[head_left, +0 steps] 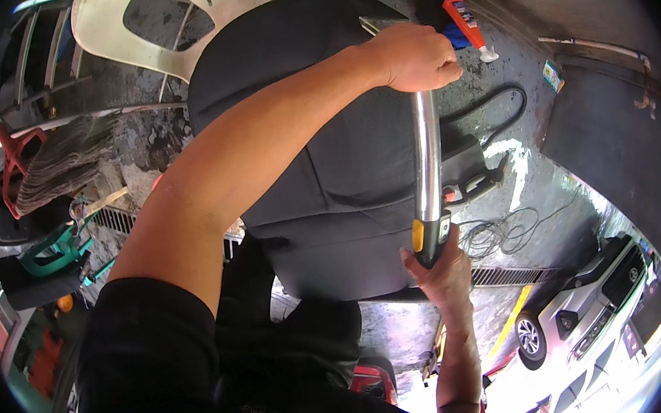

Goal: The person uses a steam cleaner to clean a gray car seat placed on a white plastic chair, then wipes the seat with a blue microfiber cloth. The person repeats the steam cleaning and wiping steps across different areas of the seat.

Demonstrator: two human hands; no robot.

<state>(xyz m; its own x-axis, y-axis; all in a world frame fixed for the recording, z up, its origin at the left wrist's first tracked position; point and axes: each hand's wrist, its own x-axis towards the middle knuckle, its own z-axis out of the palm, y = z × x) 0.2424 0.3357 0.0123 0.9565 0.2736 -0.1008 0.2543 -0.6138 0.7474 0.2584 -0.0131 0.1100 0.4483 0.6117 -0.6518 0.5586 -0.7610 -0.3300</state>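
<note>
A vacuum wand (427, 151) with a curved chrome tube and a black-and-yellow grip lies lengthwise over a black cloth car seat (283, 116). My left hand (416, 57) is closed round its far end, with my bare forearm crossing above the seat. Beside those fingers a flat, pale nozzle tip (379, 24) shows against the fabric. The near grip sits in my right hand (441, 267), thumb on its left side. My left hand covers where the tube joins the nozzle.
Behind the seat stands a white plastic chair (142, 26). An orange spray bottle (466, 25) is at the far right. Coiled cable (498, 233) lies on the wet floor by a drain grate (509, 276). A white car (585, 326) stands at the lower right, a green tool (48, 255) at left.
</note>
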